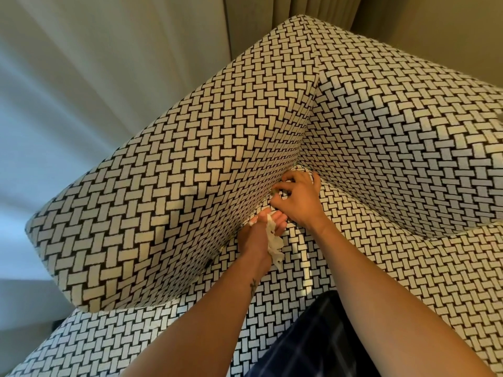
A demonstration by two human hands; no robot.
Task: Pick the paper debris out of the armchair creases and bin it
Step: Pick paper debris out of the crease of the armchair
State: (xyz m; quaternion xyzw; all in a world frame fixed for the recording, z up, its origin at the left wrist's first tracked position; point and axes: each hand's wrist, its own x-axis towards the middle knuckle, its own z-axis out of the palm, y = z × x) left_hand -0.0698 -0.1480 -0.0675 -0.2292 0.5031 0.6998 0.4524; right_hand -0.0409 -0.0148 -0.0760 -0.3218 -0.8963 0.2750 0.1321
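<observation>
Midway by the look of it: left hand [258, 236] fingers curled round gathered white paper debris [275, 246], right hand [298, 200] at one o'clock pinching into armchair [163, 200] crease, binning undone, no bin visible.

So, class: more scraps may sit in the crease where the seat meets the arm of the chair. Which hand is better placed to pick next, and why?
The right hand: its fingertips are already at the crease, while the left hand is full of crumpled paper.
</observation>
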